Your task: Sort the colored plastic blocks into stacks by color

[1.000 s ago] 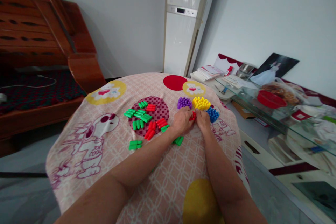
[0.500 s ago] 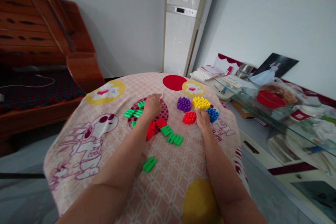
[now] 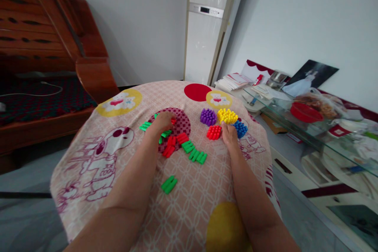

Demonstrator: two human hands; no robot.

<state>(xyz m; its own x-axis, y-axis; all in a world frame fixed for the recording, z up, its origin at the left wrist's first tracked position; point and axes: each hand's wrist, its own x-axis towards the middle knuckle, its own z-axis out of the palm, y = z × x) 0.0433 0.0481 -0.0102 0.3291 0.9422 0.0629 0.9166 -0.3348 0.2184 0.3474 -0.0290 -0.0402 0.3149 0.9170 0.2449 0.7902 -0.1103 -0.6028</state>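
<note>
The left hand (image 3: 163, 121) is partly covering green pieces (image 3: 145, 126); the right hand (image 3: 229, 133) is separating red cluster (image 3: 214, 132) from blue cluster (image 3: 241, 129), both grips unclear.

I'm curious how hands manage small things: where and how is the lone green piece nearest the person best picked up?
Probably by its two long outer sides, pinched from above: the green piece lies flat on the tablecloth, ridged lengthwise, with room on both sides.

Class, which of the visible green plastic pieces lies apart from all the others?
The green plastic piece lying alone on the patterned tablecloth, nearest the person's body; the other visible green pieces sit close to red plastic pieces or each other.
</note>
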